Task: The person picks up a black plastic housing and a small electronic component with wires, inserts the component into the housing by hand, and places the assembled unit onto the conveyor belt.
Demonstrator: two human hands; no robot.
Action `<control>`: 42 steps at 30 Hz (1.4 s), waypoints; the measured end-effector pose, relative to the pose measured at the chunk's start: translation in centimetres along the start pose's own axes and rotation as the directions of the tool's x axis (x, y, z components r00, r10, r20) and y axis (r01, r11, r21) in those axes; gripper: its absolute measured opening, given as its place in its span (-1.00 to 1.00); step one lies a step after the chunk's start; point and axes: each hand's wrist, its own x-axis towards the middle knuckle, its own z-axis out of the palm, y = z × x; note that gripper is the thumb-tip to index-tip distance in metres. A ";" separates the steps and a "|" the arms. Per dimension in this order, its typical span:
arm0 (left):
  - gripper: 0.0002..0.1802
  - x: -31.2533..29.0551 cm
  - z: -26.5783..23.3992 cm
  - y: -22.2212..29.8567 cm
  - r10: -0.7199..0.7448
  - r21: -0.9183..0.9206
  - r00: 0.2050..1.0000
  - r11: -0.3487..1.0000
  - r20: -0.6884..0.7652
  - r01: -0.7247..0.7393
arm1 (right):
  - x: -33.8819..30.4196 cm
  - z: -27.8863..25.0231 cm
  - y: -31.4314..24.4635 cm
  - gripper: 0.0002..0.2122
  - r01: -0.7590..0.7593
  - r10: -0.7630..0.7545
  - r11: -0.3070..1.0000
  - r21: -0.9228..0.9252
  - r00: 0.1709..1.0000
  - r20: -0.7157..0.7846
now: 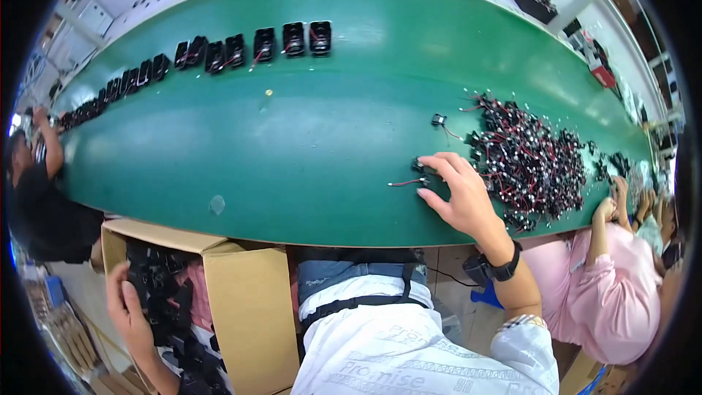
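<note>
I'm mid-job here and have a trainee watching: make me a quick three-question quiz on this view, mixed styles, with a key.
1. Which hand is at a small black part on the green table? A) left B) right C) neither
2. True or false: the left hand is at the open cardboard box.
3. Fill in: in the picture, the row of black cases lies to the ____ of the heap of wired parts.

Key: 1. B, the right hand; 2. true; 3. left.

Pink-clad co-worker [618, 296] at the right
</note>
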 end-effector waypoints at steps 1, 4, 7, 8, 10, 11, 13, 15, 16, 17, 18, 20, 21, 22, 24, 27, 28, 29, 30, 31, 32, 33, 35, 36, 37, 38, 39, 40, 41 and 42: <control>-0.60 0.7 0.2 1.7 0.185 0.037 0.981 0.982 -0.052 -0.184 | -0.2 0.1 0.1 -0.54 0.015 -0.016 1.000 -0.010 0.997 -0.079; -0.55 5.9 7.5 11.4 0.506 -0.009 0.831 0.855 0.230 -0.518 | -0.9 0.8 0.7 -0.54 -0.118 0.116 0.989 -0.084 0.993 -0.035; -0.52 9.7 16.7 18.2 0.706 -0.221 0.585 0.693 0.398 -0.686 | -0.6 1.5 0.3 -0.56 -0.077 0.081 0.996 0.035 0.990 -0.113; -0.51 11.0 20.5 19.8 0.752 -0.290 0.519 0.645 0.408 -0.707 | -0.8 1.4 0.1 -0.56 -0.077 0.086 0.994 0.077 0.988 -0.125; -0.51 12.3 26.1 22.6 0.795 -0.389 0.464 0.600 0.392 -0.700 | -1.1 1.2 -0.3 -0.54 -0.082 0.093 0.992 0.093 0.989 -0.117; -0.52 12.8 28.4 23.7 0.813 -0.439 0.446 0.579 0.374 -0.687 | -1.2 1.2 -0.4 -0.52 -0.120 0.131 0.984 0.129 0.988 -0.086; -0.37 11.9 31.3 24.7 0.743 -0.592 0.506 0.662 0.437 -0.460 | -1.5 0.7 -0.5 -0.47 -0.161 0.171 0.974 0.157 0.984 -0.051; -0.35 9.7 33.3 22.9 0.686 -0.756 0.588 0.628 0.428 -0.182 | -1.7 -0.6 -0.7 -0.48 -0.209 0.215 0.959 0.192 0.976 -0.014; -0.33 8.0 33.7 21.0 0.640 -0.814 0.636 0.580 0.430 -0.033 | -1.7 -1.0 -0.7 -0.48 -0.243 0.245 0.940 0.239 0.969 0.019; -0.35 6.4 33.2 19.2 0.607 -0.823 0.647 0.565 0.462 0.057 | -1.8 -1.8 -0.6 -0.51 -0.339 0.343 0.893 0.296 0.939 0.040; -0.33 5.2 33.0 17.4 0.595 -0.844 0.643 0.512 0.483 0.161 | -1.9 -2.5 -0.3 -0.58 -0.353 0.368 0.879 0.322 0.930 0.013; -0.37 3.1 31.3 14.7 0.537 -0.862 0.678 0.379 0.502 0.337 | -1.3 -2.6 1.3 -0.61 -0.092 0.101 0.991 0.097 0.990 -0.096; -0.38 2.4 31.2 13.1 0.526 -0.862 0.686 0.367 0.502 0.349 | -0.6 -2.2 1.2 -0.66 0.016 -0.015 1.000 0.012 0.995 -0.100; -0.39 2.2 31.3 12.4 0.526 -0.864 0.688 0.349 0.501 0.362 | -0.1 -1.9 1.9 -0.66 0.002 -0.002 1.000 0.004 0.995 -0.103; -0.39 1.9 30.7 13.3 0.481 -0.825 0.674 0.394 0.561 0.405 | 0.8 -1.1 3.4 -0.70 0.215 -0.215 0.977 0.009 0.973 0.086; -0.39 1.8 30.4 14.1 0.429 -0.779 0.657 0.437 0.620 0.449 | 1.4 -0.8 3.9 -0.78 0.168 -0.172 0.981 0.098 0.984 0.041; -0.40 1.8 30.5 14.1 0.432 -0.774 0.648 0.436 0.628 0.459 | 1.5 -0.8 3.9 -0.78 0.126 -0.133 0.975 0.182 0.991 0.025; -0.36 1.6 31.3 13.9 0.469 -0.807 0.656 0.346 0.591 0.479 | 1.5 -0.8 3.7 -0.79 0.093 -0.095 0.975 0.201 0.995 0.000; -0.36 1.4 31.2 14.0 0.466 -0.806 0.658 0.346 0.592 0.480 | 1.4 -0.8 3.5 -0.79 0.094 -0.096 0.975 0.203 0.995 0.002; -0.32 1.2 31.1 14.1 0.502 -0.822 0.653 0.293 0.567 0.489 | 1.3 -0.9 3.3 -0.78 0.052 -0.044 0.954 0.295 0.998 -0.033; -0.29 1.1 31.1 14.1 0.536 -0.834 0.648 0.239 0.541 0.498 | 1.0 -1.0 2.9 -0.77 0.012 0.013 0.922 0.386 0.998 -0.063; -0.27 1.1 31.0 13.7 0.544 -0.848 0.652 0.297 0.529 0.440 | 0.8 -1.9 1.4 -0.79 -0.138 0.167 0.877 0.460 0.986 -0.023; -0.25 0.6 31.1 13.4 0.548 -0.792 0.599 0.219 0.583 0.570 | -0.5 -1.1 -0.4 -0.80 -0.092 0.161 0.795 0.599 0.985 -0.062; -0.25 0.2 31.3 13.7 0.566 -0.675 0.527 0.074 0.634 0.734 | -1.1 -0.8 -1.3 -0.82 -0.045 0.172 0.698 0.714 0.979 -0.106; -0.26 -0.1 30.9 14.3 0.610 -0.666 0.504 0.053 0.612 0.744 | -1.3 -0.6 -2.5 -0.83 0.003 0.129 0.650 0.760 0.985 -0.115; -0.23 -0.6 31.3 14.2 0.604 -0.729 0.547 0.085 0.580 0.679 | -1.5 -0.4 -3.8 -0.82 0.024 0.101 0.633 0.774 0.988 -0.113; -0.22 -0.8 30.6 14.4 0.621 -0.720 0.534 0.070 0.573 0.690 | -1.5 -0.3 -5.1 -0.80 -0.007 0.128 0.649 0.761 0.987 -0.100; -0.20 -1.0 30.3 14.6 0.642 -0.705 0.515 0.058 0.569 0.707 | -1.7 -0.2 -6.1 -0.77 -0.043 0.163 0.665 0.745 0.983 -0.088; -0.09 -1.1 30.4 14.6 0.608 -0.719 0.535 0.087 0.586 0.689 | -1.7 0.2 -6.8 -0.72 -0.019 0.170 0.746 0.666 0.972 -0.163; -0.11 -1.1 30.2 14.8 0.643 -0.698 0.511 0.052 0.570 0.714 | -1.6 0.4 -6.7 -0.72 0.064 0.098 0.794 0.604 0.968 -0.230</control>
